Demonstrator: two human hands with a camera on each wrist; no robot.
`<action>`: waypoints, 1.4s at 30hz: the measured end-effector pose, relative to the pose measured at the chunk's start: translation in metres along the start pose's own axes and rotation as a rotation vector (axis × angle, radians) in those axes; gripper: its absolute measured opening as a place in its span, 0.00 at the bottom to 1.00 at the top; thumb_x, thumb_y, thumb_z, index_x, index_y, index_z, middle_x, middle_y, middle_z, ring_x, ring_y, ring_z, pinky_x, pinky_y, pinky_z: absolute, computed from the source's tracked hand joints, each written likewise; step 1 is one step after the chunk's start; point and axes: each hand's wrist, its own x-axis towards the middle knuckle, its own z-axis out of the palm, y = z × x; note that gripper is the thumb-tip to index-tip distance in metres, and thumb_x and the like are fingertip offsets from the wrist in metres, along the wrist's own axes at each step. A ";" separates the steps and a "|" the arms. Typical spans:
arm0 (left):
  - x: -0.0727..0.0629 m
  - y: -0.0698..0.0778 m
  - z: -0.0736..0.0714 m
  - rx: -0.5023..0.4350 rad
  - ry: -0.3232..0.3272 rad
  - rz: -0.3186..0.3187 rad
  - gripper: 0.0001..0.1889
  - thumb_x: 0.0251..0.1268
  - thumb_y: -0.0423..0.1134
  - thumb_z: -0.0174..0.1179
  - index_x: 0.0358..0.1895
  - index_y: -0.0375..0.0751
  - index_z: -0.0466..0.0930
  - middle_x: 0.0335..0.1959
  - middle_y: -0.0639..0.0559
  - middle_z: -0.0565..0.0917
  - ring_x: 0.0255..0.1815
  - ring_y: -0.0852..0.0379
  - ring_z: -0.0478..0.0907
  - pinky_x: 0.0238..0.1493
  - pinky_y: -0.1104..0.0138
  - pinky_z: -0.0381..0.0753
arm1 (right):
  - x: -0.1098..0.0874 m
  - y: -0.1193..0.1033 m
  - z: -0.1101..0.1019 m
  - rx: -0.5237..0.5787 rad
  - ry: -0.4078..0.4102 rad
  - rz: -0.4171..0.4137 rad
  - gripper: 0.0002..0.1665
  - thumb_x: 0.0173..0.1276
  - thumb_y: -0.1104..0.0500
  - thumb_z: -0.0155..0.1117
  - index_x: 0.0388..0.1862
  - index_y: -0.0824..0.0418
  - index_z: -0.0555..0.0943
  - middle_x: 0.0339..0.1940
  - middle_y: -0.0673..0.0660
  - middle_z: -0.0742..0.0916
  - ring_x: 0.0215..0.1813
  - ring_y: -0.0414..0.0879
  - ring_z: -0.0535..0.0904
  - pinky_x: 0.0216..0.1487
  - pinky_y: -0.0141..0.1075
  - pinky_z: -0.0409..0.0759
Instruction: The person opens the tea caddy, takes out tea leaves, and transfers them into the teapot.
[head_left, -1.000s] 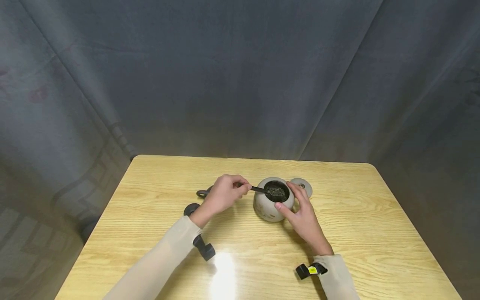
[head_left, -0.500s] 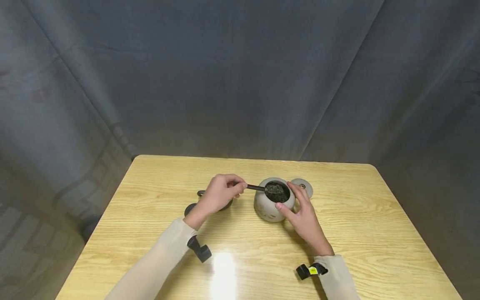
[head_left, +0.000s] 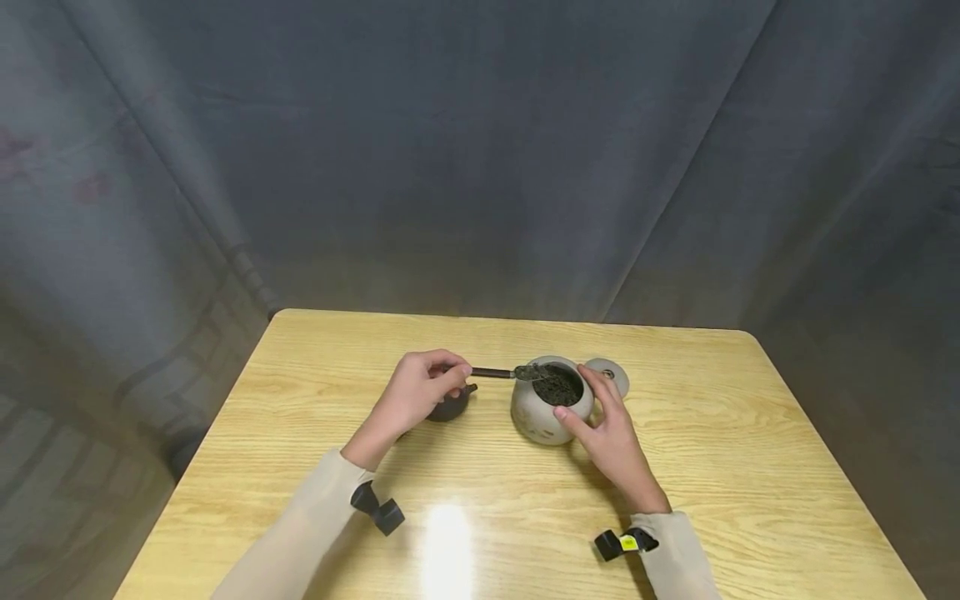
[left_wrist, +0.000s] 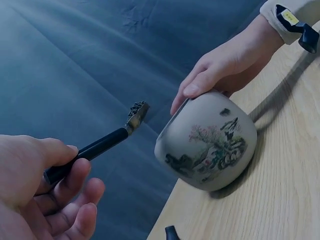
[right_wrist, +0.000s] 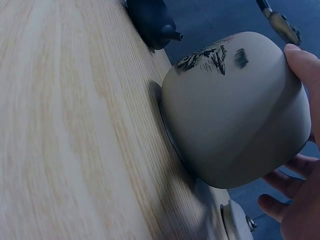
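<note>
My left hand (head_left: 416,390) pinches the dark handle of a small tea scoop (head_left: 492,372) between thumb and fingers. Dark, dry leaves that look like tea (left_wrist: 136,108) are heaped on its metal end. In the head view that end is at the left rim of a round grey-beige jar (head_left: 536,423), raised above the opening. Dark leaves (head_left: 558,387) lie inside the jar. A painted landscape with pink blossoms decorates its side in the left wrist view. My right hand (head_left: 611,437) grips the jar at its rim, thumb in front and fingers behind.
A dark teapot (head_left: 450,407) stands left of the jar, partly behind my left hand, its spout toward the jar. The jar's round lid (head_left: 617,368) lies behind it to the right. Grey curtain (head_left: 450,167) hangs behind the wooden table (head_left: 735,433).
My left hand has moved left, drawing the scoop up out of the jar with leaves on it. More of the teapot shows. My right hand has stayed on the jar.
</note>
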 end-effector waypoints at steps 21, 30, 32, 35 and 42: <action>-0.032 -0.042 -0.046 -0.026 0.119 -0.106 0.16 0.81 0.42 0.61 0.55 0.30 0.86 0.41 0.33 0.88 0.39 0.47 0.87 0.39 0.63 0.87 | -0.002 -0.001 -0.001 0.000 0.003 0.007 0.48 0.72 0.50 0.75 0.85 0.55 0.64 0.85 0.63 0.66 0.86 0.66 0.60 0.81 0.75 0.54; -0.046 -0.065 -0.064 0.018 0.178 -0.185 0.15 0.82 0.41 0.60 0.55 0.31 0.86 0.42 0.34 0.89 0.39 0.52 0.88 0.41 0.64 0.87 | -0.001 -0.001 -0.001 0.002 0.000 0.012 0.48 0.72 0.50 0.75 0.85 0.55 0.64 0.85 0.62 0.66 0.86 0.66 0.59 0.81 0.75 0.53; -0.048 -0.068 -0.068 0.031 0.189 -0.189 0.15 0.82 0.40 0.59 0.56 0.31 0.86 0.43 0.34 0.89 0.41 0.48 0.89 0.42 0.63 0.88 | -0.001 -0.001 -0.001 0.002 -0.001 0.013 0.48 0.72 0.50 0.75 0.85 0.55 0.64 0.85 0.62 0.66 0.87 0.66 0.58 0.81 0.75 0.53; -0.050 -0.070 -0.070 0.048 0.203 -0.186 0.15 0.82 0.40 0.60 0.56 0.30 0.86 0.42 0.35 0.90 0.41 0.46 0.89 0.42 0.63 0.88 | -0.001 -0.002 0.000 0.000 -0.002 0.013 0.48 0.72 0.50 0.75 0.85 0.55 0.64 0.85 0.63 0.66 0.87 0.66 0.58 0.81 0.75 0.53; -0.053 -0.074 -0.069 0.130 0.239 -0.164 0.14 0.81 0.43 0.62 0.54 0.34 0.88 0.40 0.40 0.91 0.38 0.49 0.86 0.35 0.70 0.82 | 0.000 -0.001 0.001 -0.004 -0.004 0.011 0.48 0.72 0.49 0.75 0.85 0.55 0.64 0.85 0.64 0.66 0.86 0.66 0.60 0.81 0.75 0.53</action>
